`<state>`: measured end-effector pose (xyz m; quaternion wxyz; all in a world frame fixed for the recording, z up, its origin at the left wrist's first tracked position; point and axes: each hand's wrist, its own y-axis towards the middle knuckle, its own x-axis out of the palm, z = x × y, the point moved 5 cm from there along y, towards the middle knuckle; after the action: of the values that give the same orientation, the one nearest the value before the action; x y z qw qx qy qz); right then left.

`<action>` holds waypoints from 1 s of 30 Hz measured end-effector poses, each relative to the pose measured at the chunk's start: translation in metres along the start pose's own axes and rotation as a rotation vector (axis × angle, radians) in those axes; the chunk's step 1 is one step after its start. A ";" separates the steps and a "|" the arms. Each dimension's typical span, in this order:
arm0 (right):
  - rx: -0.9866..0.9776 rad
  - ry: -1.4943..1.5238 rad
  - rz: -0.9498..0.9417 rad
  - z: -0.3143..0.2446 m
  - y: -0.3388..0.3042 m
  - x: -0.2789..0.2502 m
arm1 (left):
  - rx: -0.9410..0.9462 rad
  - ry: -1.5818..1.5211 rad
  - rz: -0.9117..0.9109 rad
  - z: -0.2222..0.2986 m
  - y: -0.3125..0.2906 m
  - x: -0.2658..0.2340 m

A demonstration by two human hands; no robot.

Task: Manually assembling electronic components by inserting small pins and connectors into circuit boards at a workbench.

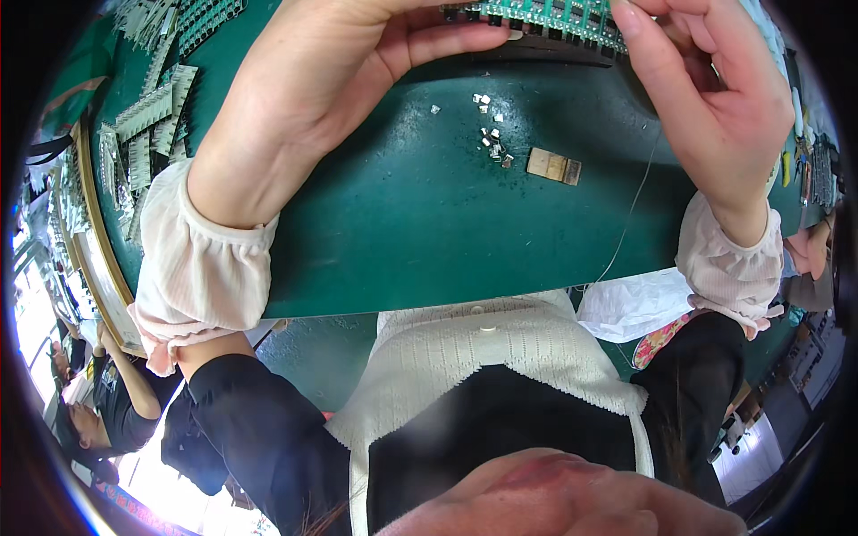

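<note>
Over the green table (429, 241), a circuit board (559, 18) was grasped by left hand (357, 58) and right hand (706, 98), seemingly unfinished; loose bits (496, 152) were scattered.

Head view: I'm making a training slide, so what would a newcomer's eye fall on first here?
Probably the green circuit board at the top edge, held between the left hand and the right hand. Next, the small shiny pieces scattered on the dark green tabletop below it, beside a tan block. At upper left, a jumbled pile of pale strips also stands out.
</note>
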<state>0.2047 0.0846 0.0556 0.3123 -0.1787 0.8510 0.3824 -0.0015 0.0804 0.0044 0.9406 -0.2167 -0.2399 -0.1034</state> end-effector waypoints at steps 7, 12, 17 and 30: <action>0.325 0.087 -0.118 -0.005 0.015 0.002 | 0.010 -0.026 -0.019 -0.001 -0.003 -0.003; 0.434 0.068 -0.082 0.002 0.009 -0.018 | -0.031 0.013 -0.020 -0.006 0.001 0.002; 0.344 -0.351 -0.146 0.018 0.008 -0.037 | 0.015 0.026 -0.094 -0.012 -0.007 0.001; 0.328 -0.749 -0.527 0.035 -0.001 -0.021 | 0.254 0.694 -0.232 -0.015 -0.032 0.030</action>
<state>0.2344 0.1124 0.0508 0.7074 -0.1868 0.6549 0.1892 0.0208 0.0422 0.0185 0.9673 -0.0219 0.0587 -0.2458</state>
